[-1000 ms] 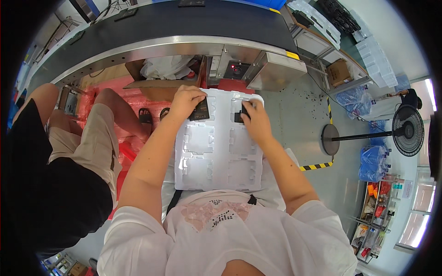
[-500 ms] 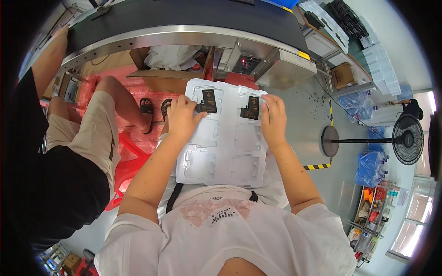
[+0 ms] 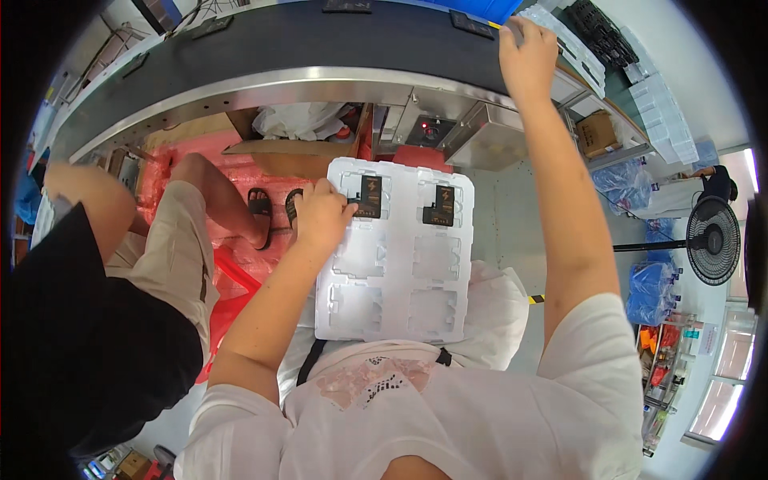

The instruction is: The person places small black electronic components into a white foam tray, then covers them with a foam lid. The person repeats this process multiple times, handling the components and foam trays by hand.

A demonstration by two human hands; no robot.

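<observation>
A white moulded plastic tray (image 3: 398, 264) with several recesses lies across my lap. Two flat black phone batteries, one at the left (image 3: 370, 197) and one at the right (image 3: 438, 206), sit in its far recesses. My left hand (image 3: 322, 214) grips the tray's far left edge, its thumb beside the left battery. Out over the far right end of the dark conveyor belt (image 3: 280, 42), my right hand (image 3: 528, 60) is raised with fingers apart and nothing seen in it. Just left of its fingertips lies another black battery (image 3: 472, 25) on the belt.
More dark flat pieces (image 3: 346, 6) lie along the belt. Below its metal edge stand a cardboard box (image 3: 288, 160) and a metal control box (image 3: 494, 138). A co-worker in black (image 3: 104, 336) sits close on my left by a red stool (image 3: 232, 296). A fan (image 3: 710, 242) stands right.
My right hand has left the tray's right edge and reached forward to the belt's right end. Batteries have come into view on the belt. The co-worker's arm has drawn back.
</observation>
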